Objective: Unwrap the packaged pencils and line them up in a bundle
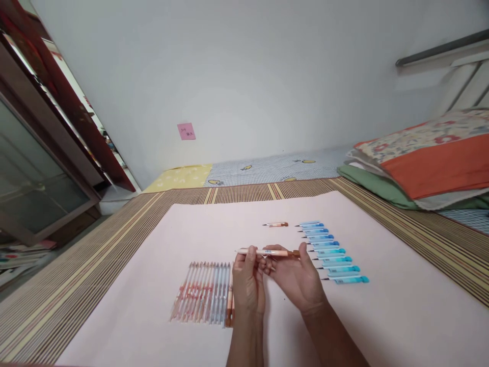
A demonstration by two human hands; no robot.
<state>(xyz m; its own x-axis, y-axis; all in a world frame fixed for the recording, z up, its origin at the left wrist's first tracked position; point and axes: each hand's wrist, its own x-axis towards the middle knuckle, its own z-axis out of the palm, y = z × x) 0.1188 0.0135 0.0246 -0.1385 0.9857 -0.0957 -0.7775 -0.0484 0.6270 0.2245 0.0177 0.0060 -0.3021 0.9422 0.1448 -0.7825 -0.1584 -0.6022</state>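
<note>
A pen [277,253] with a white front, a peach barrel and a brown end lies level between my hands, above the pink sheet. My left hand [248,283] pinches its white part between thumb and fingers. At the brown end, my right hand [300,280] holds it, thumb against the end and palm turned up. A similar peach-and-brown pen [277,224] rests on the sheet beyond my hands. To the right, several blue and turquoise pens [330,252] with dark tips lie in a slanting column. Left of my left hand is a row of slim, clear-looking pens [202,293], with peach-and-brown ones [229,306] partly hidden by that hand.
The large pink sheet [145,285] covers a striped mat [95,260]. Folded bedding [420,163] is piled at the right, against the white wall [267,76]. A pink note [186,131] sticks to the wall. At the left stands a glass-fronted cabinet [38,163].
</note>
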